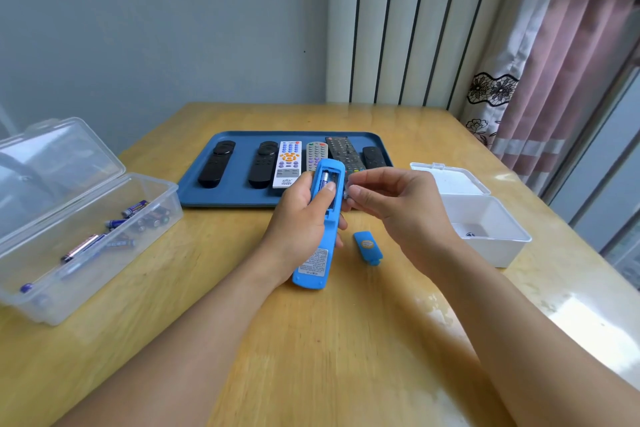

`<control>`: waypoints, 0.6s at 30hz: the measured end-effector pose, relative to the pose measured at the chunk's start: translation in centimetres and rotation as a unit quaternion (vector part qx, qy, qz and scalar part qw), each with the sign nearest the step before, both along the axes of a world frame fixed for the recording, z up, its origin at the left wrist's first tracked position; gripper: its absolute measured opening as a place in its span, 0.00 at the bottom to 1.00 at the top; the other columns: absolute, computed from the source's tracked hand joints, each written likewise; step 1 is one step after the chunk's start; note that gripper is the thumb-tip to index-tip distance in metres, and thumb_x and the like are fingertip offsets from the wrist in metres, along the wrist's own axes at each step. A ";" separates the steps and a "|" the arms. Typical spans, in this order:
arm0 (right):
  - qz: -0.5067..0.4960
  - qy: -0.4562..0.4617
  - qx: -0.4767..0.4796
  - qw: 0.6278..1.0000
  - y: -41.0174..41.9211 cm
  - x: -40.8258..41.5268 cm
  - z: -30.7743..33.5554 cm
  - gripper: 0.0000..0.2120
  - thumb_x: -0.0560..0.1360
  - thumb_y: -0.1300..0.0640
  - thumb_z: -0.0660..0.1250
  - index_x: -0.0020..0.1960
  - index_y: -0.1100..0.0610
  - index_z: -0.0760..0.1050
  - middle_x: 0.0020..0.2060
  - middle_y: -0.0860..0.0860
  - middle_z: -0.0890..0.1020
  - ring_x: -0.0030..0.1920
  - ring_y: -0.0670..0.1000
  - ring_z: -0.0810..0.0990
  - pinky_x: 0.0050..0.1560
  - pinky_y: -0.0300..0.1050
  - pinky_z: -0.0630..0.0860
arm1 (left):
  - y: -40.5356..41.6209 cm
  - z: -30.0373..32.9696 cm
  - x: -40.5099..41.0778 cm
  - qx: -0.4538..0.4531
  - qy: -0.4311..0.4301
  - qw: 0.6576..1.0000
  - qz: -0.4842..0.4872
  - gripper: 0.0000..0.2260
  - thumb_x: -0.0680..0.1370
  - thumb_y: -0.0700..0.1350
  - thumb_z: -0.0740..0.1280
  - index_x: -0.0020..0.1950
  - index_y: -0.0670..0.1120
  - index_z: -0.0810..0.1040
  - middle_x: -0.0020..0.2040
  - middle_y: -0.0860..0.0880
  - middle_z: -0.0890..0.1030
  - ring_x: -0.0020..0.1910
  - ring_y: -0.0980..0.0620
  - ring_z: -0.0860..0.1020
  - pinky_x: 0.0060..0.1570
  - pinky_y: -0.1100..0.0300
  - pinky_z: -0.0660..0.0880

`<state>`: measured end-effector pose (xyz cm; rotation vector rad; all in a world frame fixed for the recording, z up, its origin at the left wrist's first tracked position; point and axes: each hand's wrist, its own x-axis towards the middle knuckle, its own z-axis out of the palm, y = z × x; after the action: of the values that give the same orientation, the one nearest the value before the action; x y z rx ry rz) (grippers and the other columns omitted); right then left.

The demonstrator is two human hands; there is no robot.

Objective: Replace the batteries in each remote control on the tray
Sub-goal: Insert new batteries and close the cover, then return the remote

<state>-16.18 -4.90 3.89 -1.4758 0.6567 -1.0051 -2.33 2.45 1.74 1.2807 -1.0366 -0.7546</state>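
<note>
**Blue remote open, one cell seated, second cell in hand**

Forearms fill the near frame, both reaching over the table (311,340). Left hand (301,222) wraps the blue remote (320,218), held back-up above the table, thumb pressing on the battery (325,180) already sitting in the open compartment. Left grip: fingers curled round the remote body. Right hand (391,208) sits just beside the compartment, fingertips pinched on a small object at the remote's edge; mostly hidden, likely a second battery, cannot confirm. Battery cover (367,248) lies on the table just right of the remote, detached.

Step judged: battery swap on the blue remote, mid-way, one cell in, one slot open. Whether the pinched cell is going in or coming out cannot be told. Next move, if inserting: line the cell up with the empty slot, mind polarity, press it against the spring, then refit the cover.

Counts:
- Remotes on blue tray (197,184): six visible (three black slim, one white, one grey, one dark wide); hands partly hide some.
- Remote in hand: one.
- Covers off: one.
- Clear box (86,270), left, lid up: loose batteries, roughly eight, some blurred, exact count unsure.
- White box (485,246), right, lid up: at least one small dark item inside, unclear.
</note>
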 end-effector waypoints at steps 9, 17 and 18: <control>-0.055 0.201 -0.229 0.951 -0.1 0.0 0.1 0.09 0.80 0.68 0.63 0.53 0.63 0.82 0.35 0.51 0.82 0.31 0.44 0.82 0.38 0.35 0.80 | 0.0 -0.1 -0.3 0.019 0.039 0.999 -0.012 0.09 0.86 0.45 0.57 0.59 0.43 0.75 0.39 0.47 0.82 0.33 0.51 0.80 0.30 0.54 0.77; 0.031 -0.024 0.041 0.998 0.1 -0.1 1.0 0.09 0.84 0.63 0.59 0.53 0.62 0.78 0.35 0.55 0.76 0.33 0.53 0.81 0.39 0.42 0.82 | 0.1 0.0 -0.5 0.029 0.031 0.999 -0.024 0.10 0.86 0.43 0.56 0.60 0.40 0.74 0.38 0.48 0.81 0.33 0.52 0.80 0.31 0.54 0.78; 0.028 -0.035 0.044 0.998 0.1 -0.1 0.9 0.08 0.83 0.63 0.61 0.53 0.62 0.78 0.36 0.56 0.78 0.34 0.53 0.82 0.41 0.44 0.83 | 0.1 0.1 -0.6 0.032 0.029 0.999 -0.023 0.10 0.86 0.43 0.56 0.61 0.40 0.74 0.40 0.46 0.81 0.34 0.52 0.80 0.31 0.54 0.78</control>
<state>-16.27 -4.75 4.77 -1.3685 0.5994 -0.9691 -2.88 2.57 1.81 1.2850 -1.0053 -0.8608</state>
